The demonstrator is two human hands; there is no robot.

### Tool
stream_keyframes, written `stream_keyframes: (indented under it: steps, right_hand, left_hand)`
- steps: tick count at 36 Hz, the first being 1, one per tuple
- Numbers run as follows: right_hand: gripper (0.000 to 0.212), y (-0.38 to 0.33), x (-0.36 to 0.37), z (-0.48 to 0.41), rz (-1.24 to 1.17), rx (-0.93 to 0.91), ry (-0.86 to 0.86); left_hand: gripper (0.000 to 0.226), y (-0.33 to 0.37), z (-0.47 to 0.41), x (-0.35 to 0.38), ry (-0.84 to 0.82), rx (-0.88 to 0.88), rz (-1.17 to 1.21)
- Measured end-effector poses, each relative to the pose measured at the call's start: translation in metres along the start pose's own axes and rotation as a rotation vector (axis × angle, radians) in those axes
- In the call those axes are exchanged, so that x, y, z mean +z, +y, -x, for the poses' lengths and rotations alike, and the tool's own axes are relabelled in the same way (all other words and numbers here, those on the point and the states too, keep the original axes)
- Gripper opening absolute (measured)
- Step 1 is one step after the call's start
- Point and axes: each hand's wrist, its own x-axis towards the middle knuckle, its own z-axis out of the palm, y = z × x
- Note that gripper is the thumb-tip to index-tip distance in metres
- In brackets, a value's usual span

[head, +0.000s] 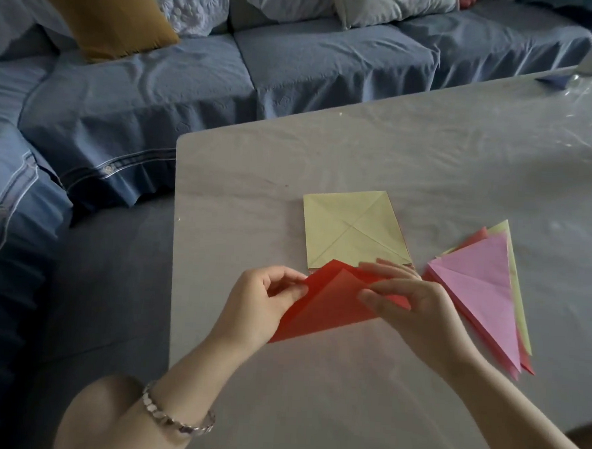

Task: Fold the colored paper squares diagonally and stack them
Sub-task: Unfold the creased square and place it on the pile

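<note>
At ten o'clock, beyond the table edge: blue sofa (157,90). No bearing on the work.

From centre out to three o'clock: pale table (429,145) under a wrinkled clear cover. Risk of paper sliding on the slick film when pressed flat, spoiling the crease.

At three o'clock of the hands: stack of folded triangles (483,289), pink uppermost, yellow and red edges fanned out beneath. Ragged as it lies; risk of scatter from a careless drop or a brush of the right forearm.

At twelve o'clock of the hands: yellow square (349,227), flat, crossed by diagonal creases; perhaps more sheets beneath, lower edge too dim to say. Risk of following the wrong crease.

At centre, held just above the table: red sheet (324,304), half folded, two layers showing, not yet pressed flat. Risk of corners meeting off true, hence a crooked diagonal.

Right hand (413,306): pinching the upper layer at three o'clock between thumb and fingertips. Risk of a stray dent from too hard a pinch.

Left hand (259,304): pinching the red sheet's nine-o'clock corner between thumb and fingers.

On the left wrist: silver bracelet (175,413).
</note>
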Motion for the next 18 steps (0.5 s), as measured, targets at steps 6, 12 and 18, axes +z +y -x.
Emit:
stream_keyframes:
  steps: [6,12,18]
  right_hand:
    - [0.016,-0.007,0.005,0.009,-0.048,0.068,0.036]
    - [0.024,-0.012,0.007,0.016,-0.054,0.122,0.122]
    - [0.017,-0.02,0.008,0.018,-0.078,0.131,0.153]
  left_hand:
    - [0.022,0.006,0.008,0.005,-0.011,0.028,-0.051]
    - [0.011,0.011,0.017,0.012,0.093,0.134,-0.001]
    - [0.021,0.014,0.025,0.018,0.201,0.203,-0.046]
